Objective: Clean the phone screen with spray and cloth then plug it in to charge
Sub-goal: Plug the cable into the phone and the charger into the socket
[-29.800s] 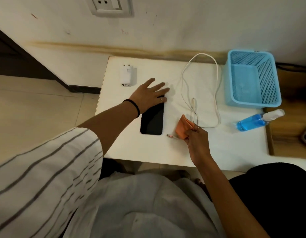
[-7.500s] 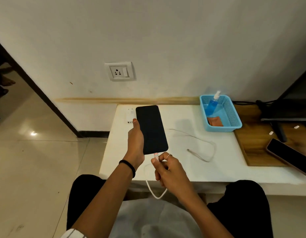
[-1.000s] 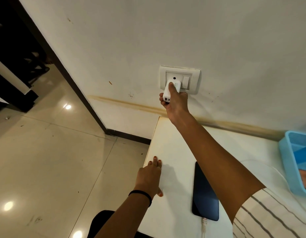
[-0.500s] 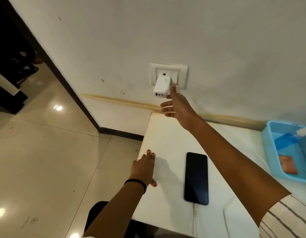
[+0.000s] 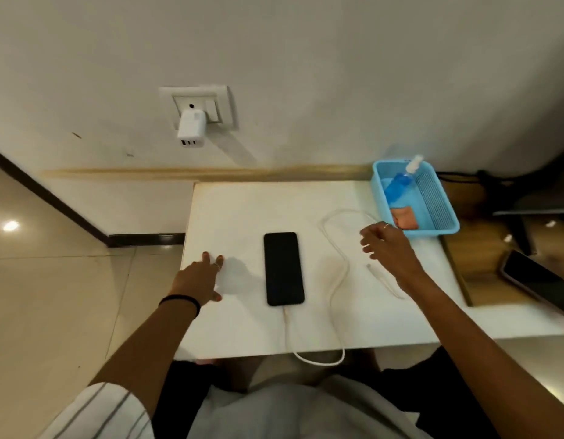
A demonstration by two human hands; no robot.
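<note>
Against the cream wall, a white rectangular bench (image 5: 242,210) carried a black slab phone (image 5: 283,268) lying flat, a white cable (image 5: 337,280) plugged into its near end. A white charger block (image 5: 191,128) sat in the wall socket (image 5: 225,103). The left hand (image 5: 198,282) rested flat by the bench's left edge, beside open tiled floor (image 5: 52,280). The right hand (image 5: 390,245) hovered open, holding nothing, near a blue plastic basket (image 5: 439,210).

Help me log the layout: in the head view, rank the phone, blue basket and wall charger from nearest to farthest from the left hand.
From the left hand:
1. Phone, just to its right on the table.
2. Wall charger, up in the socket.
3. Blue basket, at the table's far right.
</note>
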